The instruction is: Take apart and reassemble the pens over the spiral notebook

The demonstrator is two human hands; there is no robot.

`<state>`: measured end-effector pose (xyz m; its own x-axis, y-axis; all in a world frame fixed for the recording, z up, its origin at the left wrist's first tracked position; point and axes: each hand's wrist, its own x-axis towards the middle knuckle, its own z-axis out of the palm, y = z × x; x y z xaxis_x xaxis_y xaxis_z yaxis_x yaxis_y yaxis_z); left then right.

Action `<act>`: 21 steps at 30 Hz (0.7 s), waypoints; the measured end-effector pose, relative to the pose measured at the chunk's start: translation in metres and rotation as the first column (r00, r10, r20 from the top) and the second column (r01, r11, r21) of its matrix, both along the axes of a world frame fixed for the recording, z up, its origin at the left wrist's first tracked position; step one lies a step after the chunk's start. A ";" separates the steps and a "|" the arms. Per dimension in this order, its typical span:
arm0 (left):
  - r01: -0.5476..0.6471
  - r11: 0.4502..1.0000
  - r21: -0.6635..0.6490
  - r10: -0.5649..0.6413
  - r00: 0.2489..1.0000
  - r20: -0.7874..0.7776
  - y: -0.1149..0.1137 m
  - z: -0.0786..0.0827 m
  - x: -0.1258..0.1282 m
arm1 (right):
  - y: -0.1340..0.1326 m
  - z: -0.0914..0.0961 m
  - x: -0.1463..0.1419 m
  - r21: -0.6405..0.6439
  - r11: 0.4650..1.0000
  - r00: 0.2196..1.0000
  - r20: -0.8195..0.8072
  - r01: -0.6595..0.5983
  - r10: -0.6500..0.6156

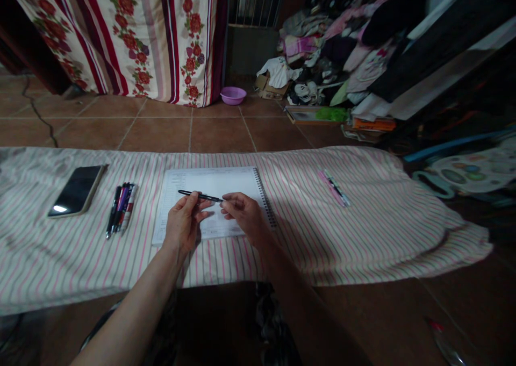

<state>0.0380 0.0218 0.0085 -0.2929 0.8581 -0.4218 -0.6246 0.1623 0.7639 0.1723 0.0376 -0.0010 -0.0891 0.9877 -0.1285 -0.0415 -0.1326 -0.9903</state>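
Note:
A black pen lies crosswise between my two hands, just above an open spiral notebook. My left hand pinches its middle between thumb and fingers. At the pen's right end, the fingertips of my right hand close around the tip. The notebook's wire binding runs down its right side, and its page looks pale with faint printing. Left of the notebook, several pens lie side by side. Two or so slim pink and dark pens rest together farther right.
A striped cloth covers the low table. A smartphone lies at the left. Beyond, on the tiled floor, stand a purple basin and a heap of clothes. A floral curtain hangs at the back.

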 end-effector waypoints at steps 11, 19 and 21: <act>-0.003 1.000 0.012 0.003 1.000 -0.011 0.001 0.001 0.000 | 0.002 -0.003 0.001 -0.016 0.999 0.999 -0.012 0.042 -0.042; -0.003 1.000 0.011 0.003 1.000 -0.021 0.001 0.000 -0.002 | 0.001 -0.001 0.003 -0.017 0.999 0.999 0.002 0.032 -0.032; -0.002 1.000 0.014 0.003 1.000 -0.022 0.001 0.000 -0.003 | 0.001 -0.001 0.004 -0.016 0.999 0.999 0.007 0.032 -0.032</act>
<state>0.0351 0.0231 0.0083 -0.3040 0.8631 -0.4034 -0.6081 0.1501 0.7795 0.1759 0.0387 -0.0025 -0.0566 0.9878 -0.1451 -0.0392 -0.1474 -0.9883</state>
